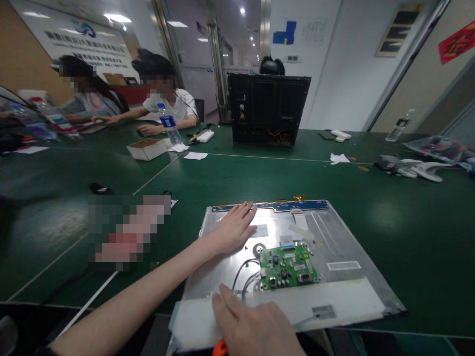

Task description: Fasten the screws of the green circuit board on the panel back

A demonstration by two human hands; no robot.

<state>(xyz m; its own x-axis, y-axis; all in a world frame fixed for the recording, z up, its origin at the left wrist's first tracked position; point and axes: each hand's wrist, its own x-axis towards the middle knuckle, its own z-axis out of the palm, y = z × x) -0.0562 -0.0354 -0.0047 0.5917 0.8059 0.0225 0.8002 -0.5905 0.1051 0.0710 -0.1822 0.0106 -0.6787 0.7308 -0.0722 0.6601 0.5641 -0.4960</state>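
The back of a flat display panel (356,242) lies on the table before me, metal side up. Spread flat near its far edge, my left hand (233,228) touches the metal beside a blue circuit strip (297,205). A green circuit board (287,267) sits on the panel's middle, with dark cables (245,277) running from its left side. Over the near edge, my right hand (256,324) is curled, index finger and thumb pointing forward. Beneath it shows a bit of an orange object (220,348), mostly hidden, its kind unclear.
A black monitor housing (267,109) stands across the green table (230,173). Two people sit at far left near a water bottle (168,123) and an open box (148,148). Grey-white plastic parts (411,168) lie at right. A blurred-out item (129,232) is left of the panel.
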